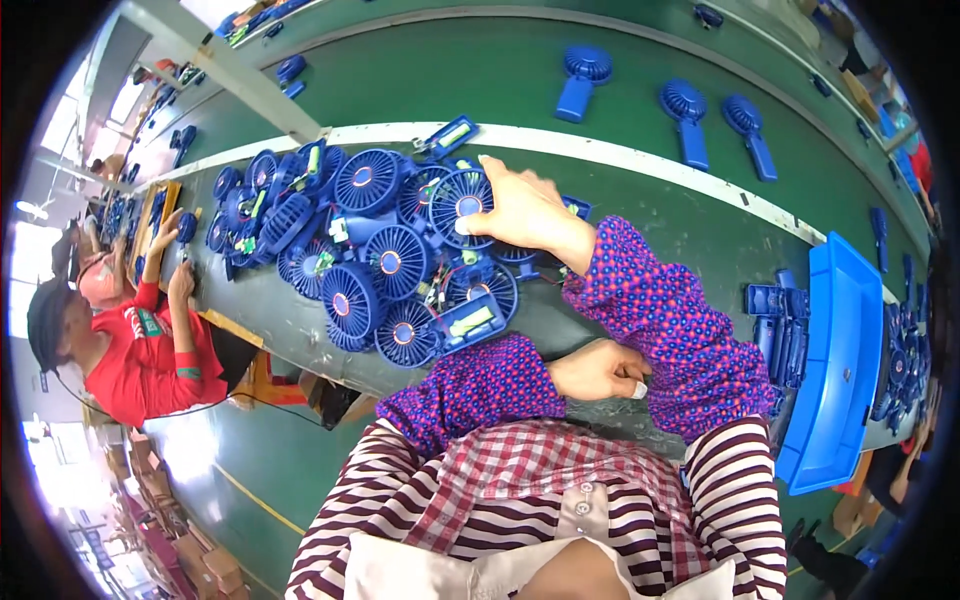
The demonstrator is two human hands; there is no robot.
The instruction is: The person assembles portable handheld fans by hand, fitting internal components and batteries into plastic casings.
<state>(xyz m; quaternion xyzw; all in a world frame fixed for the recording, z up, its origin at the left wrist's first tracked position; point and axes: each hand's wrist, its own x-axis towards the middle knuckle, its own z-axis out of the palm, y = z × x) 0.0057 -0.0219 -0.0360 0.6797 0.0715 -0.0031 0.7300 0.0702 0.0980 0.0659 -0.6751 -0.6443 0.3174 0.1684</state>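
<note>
A heap of blue handheld fan parts (390, 262) lies on the dark bench in front of me, with round grilles, wires and green-and-white inserts showing. My right hand (525, 208) reaches across to the heap's right side. Its thumb presses the front of a round blue fan head (462, 208), and its fingers are at the rim. My left hand (600, 371) rests close to my body, below my right forearm, with the fingers curled. A white covering shows on one fingertip. Whatever those fingers may hold is hidden.
Whole blue fans (685, 122) lie spaced along the green conveyor (420, 75) beyond a white rail (600, 155). On the right stands a blue plastic tray (830, 360), beside stacked blue handle parts (778, 330). A person in red (150, 350) works at the left.
</note>
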